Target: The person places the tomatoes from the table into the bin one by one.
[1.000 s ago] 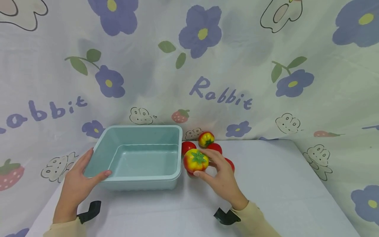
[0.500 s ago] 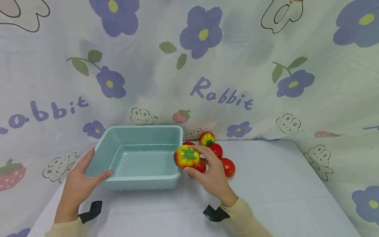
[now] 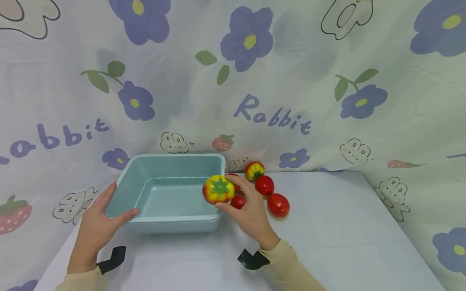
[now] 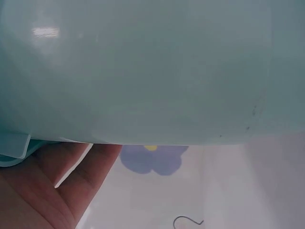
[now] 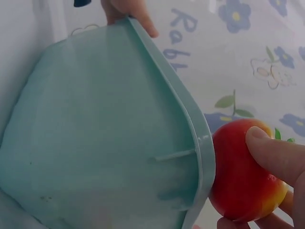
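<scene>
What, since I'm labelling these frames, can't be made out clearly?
Left grip: in the left wrist view, its fingertips are hidden behind the tub.
Right grip: cut off by the right wrist view's right edge.
Nearer partly covered red fruit: in the head view, the right grip hides part.
Specks: in the left wrist view, too small to identify.
Left lettering: cut off by the head view's left edge.

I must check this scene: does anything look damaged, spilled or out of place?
In the left wrist view, small dark specks stand out on the plain outside of the bin; nothing looks spilled or broken.
</scene>
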`<state>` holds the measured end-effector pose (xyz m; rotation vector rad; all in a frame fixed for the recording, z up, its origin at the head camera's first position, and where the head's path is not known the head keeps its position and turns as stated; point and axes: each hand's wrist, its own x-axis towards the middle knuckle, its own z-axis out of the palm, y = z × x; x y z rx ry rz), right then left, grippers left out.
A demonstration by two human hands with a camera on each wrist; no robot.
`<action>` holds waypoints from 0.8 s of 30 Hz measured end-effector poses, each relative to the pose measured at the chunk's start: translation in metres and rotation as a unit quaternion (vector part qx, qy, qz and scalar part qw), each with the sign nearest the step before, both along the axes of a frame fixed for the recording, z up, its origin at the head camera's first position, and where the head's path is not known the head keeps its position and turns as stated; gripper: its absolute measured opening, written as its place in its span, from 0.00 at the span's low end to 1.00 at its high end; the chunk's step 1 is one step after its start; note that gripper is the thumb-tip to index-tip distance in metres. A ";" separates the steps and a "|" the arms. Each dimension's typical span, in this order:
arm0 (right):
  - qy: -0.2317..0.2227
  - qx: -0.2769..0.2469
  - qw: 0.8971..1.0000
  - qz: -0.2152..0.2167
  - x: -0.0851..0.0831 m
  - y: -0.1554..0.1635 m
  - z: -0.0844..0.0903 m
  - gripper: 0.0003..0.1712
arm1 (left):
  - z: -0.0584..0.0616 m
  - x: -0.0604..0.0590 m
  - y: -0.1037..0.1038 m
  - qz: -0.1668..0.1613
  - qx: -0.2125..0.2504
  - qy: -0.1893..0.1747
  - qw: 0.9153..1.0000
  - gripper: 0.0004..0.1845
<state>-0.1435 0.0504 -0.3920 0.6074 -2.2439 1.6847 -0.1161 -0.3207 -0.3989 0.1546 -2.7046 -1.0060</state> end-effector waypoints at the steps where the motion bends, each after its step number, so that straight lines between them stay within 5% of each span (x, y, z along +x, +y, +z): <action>1: 0.000 -0.001 1.000 0.000 -0.001 -0.001 0.000 0.36 | 0.000 0.000 0.000 -0.001 0.002 0.000 1.000 0.57; 24: 0.007 -0.010 0.999 0.033 -0.003 -0.022 -0.012 0.36 | -0.001 -0.001 -0.002 -0.018 0.005 0.008 1.000 0.56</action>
